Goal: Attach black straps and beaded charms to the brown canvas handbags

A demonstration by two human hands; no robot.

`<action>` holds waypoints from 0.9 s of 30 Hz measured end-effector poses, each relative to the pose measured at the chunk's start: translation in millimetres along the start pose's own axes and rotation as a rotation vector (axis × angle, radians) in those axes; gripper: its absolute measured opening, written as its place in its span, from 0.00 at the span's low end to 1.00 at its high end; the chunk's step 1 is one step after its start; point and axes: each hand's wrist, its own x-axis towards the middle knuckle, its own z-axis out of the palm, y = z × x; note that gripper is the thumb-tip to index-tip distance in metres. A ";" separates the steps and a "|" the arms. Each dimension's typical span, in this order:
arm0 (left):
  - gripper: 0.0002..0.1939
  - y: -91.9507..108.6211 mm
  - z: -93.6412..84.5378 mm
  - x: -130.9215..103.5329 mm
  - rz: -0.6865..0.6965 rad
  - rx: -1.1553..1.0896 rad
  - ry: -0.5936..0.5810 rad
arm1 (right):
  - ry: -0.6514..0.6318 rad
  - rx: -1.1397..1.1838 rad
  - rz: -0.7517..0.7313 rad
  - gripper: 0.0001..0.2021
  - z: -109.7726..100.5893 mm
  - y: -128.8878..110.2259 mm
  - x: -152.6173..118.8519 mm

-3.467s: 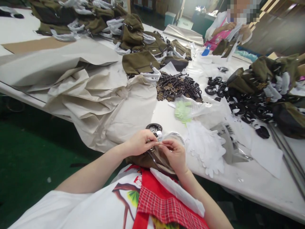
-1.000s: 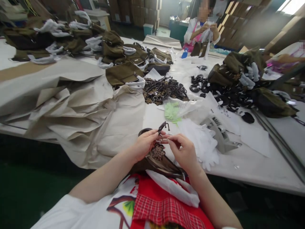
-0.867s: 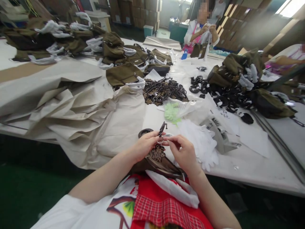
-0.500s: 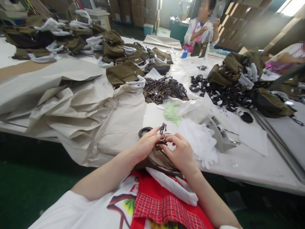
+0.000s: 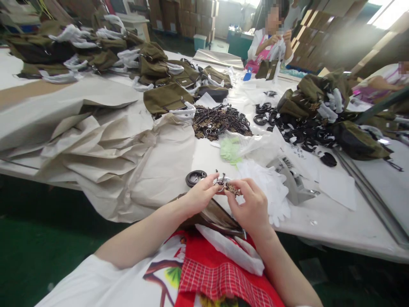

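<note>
Between my hands is a bag charm (image 5: 232,189) with a patterned brown pendant, a metal ring and dark cord ends. My left hand (image 5: 204,192) pinches its ring and cord end. The fingers of my right hand (image 5: 251,202) are closed on the pendant part. Under both hands an olive-brown bag (image 5: 214,215) lies open at the table's front edge, against my red apron; its white-wrapped handle (image 5: 230,247) hangs toward me. Just beyond my left hand rests a coiled dark strap (image 5: 193,178).
A heap of similar charms (image 5: 220,121) lies ahead. Olive bags (image 5: 153,64) pile at the back left, more (image 5: 316,98) at the right beside coiled straps (image 5: 303,136). Crumpled paper (image 5: 96,149) covers the left; white gloves (image 5: 265,187) lie right. Across the table a person (image 5: 268,42) handles a bag.
My right hand has shifted slightly right and turned, bringing the charm's pendant out to the side. My left hand has moved a little, showing more of the coiled strap.
</note>
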 end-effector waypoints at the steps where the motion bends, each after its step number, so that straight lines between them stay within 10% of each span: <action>1: 0.29 -0.2 2.5 -0.1 -0.008 0.024 0.026 | -0.042 -0.010 -0.035 0.07 0.9 -3.6 -1.2; 6: 0.28 9.3 7.4 -4.5 -0.056 -0.040 0.004 | -0.105 0.014 -0.038 0.08 5.9 -5.8 -4.9; 12: 0.21 16.1 -0.7 -6.5 0.001 0.024 -0.215 | -0.131 0.636 0.359 0.07 3.0 12.4 -0.2; 17: 0.11 20.8 -2.2 -3.6 0.270 0.402 -0.027 | -0.197 0.910 0.603 0.09 4.3 18.2 3.3; 27: 0.10 26.3 -0.3 -3.3 0.239 0.185 -0.100 | -0.231 1.169 0.363 0.11 7.1 26.0 -0.4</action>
